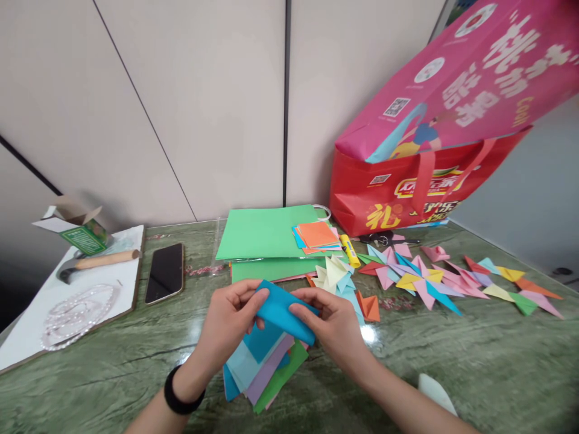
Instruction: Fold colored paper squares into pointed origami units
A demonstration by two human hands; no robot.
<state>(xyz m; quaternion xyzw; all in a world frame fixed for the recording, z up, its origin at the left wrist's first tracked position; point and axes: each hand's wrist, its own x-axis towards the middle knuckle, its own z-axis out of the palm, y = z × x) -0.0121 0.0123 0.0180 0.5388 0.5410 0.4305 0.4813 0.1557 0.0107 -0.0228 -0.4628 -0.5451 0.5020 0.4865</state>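
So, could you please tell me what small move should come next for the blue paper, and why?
Probably the right hand should press along the blue paper to flatten it: it looks folded over, and the left hand pinches one end while the right holds the other.

Prob. a home, w/ a handicraft corner; which rm. exactly, I cannot tell. The green marble-patterned tabletop (502, 374) stands against beige panels (217, 90) w/ dark seams, which look domestic. Everyday belongings are there, e.g. a smartphone (165, 273), & by the panels a red gift bag (359, 202) w/ a pink bag (384, 129) rising above it, both w/ Chinese printing. Handicraft is shown by blue paper (283, 310), green sheets (266, 232), a glue stick (349, 250) & many folded paper pieces (423, 280). A hammer (106, 260) & bead strands (81, 313) at left make the mix more household than workshop.
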